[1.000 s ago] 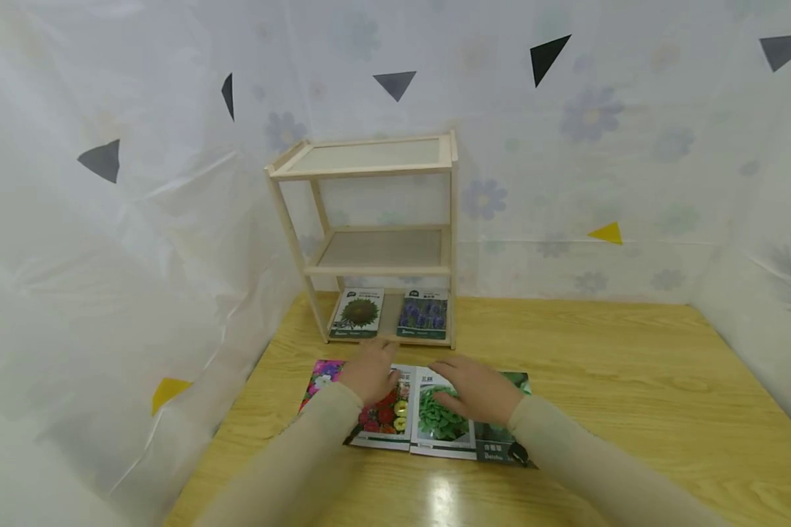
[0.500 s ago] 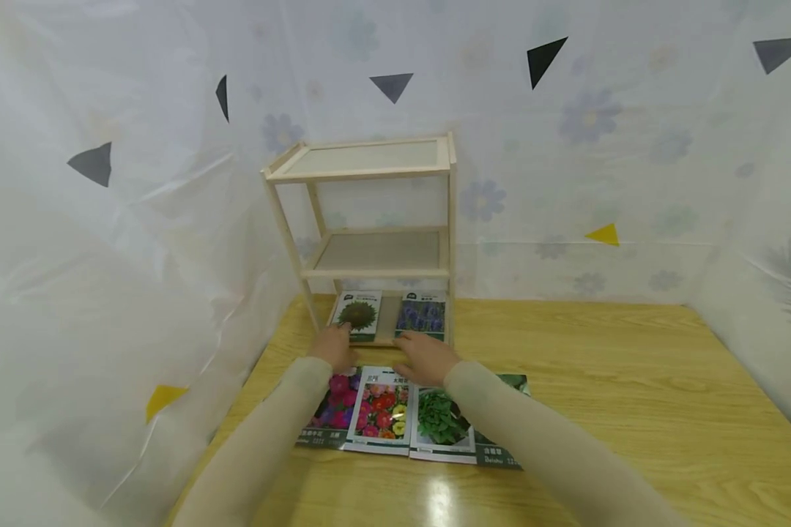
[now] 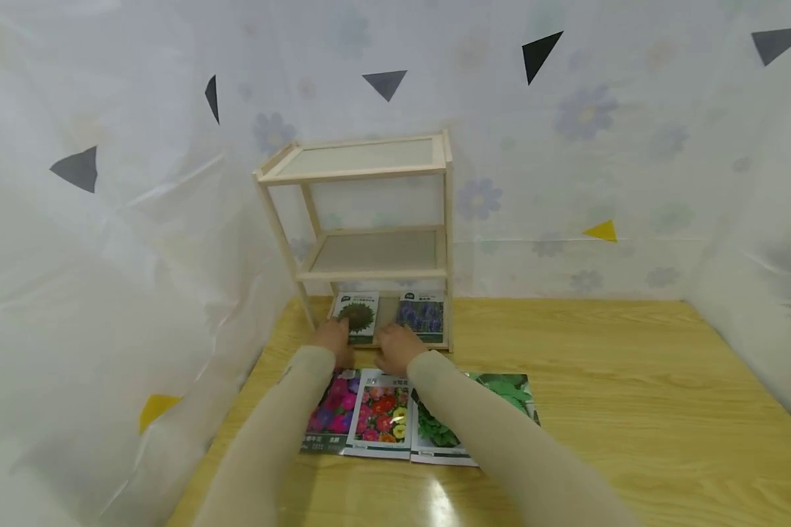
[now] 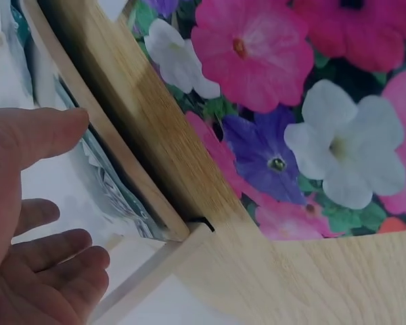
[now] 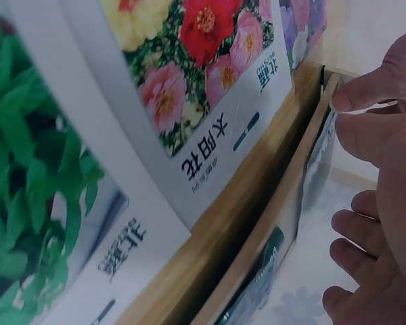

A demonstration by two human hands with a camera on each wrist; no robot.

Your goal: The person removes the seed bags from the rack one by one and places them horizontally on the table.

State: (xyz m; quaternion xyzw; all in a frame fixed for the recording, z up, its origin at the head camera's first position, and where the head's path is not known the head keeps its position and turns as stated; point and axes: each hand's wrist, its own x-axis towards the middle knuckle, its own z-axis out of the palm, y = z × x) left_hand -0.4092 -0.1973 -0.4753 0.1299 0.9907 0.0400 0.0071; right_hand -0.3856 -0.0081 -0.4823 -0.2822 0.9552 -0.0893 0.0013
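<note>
On the rack's bottom shelf lie a sunflower seed packet (image 3: 362, 307) and a purple-flower seed packet (image 3: 422, 316). My left hand (image 3: 332, 340) is at the front left of the sunflower packet. The left wrist view has that thumb (image 4: 57, 132) at the shelf's front rail (image 4: 115, 145), the other fingers loosely bent. Between the two packets, my right hand (image 3: 398, 349) reaches to the shelf's front, near the sunflower packet's right side. In the right wrist view its thumb and forefinger (image 5: 365, 132) meet the packet's edge, and the remaining fingers are relaxed.
A three-tier wooden rack (image 3: 372, 275) stands at the back of the wooden table (image 3: 587, 380). In front of it lie a petunia packet (image 3: 335, 413), a red-and-yellow flower packet (image 3: 382, 413) and a green-leaf packet (image 3: 435, 428), with another leafy packet (image 3: 510, 388) at right, partly covered by the sleeve.
Both hands have moved from over the row of packets on the table to the bottom shelf. The right hand has shifted left, toward the sunflower packet.
</note>
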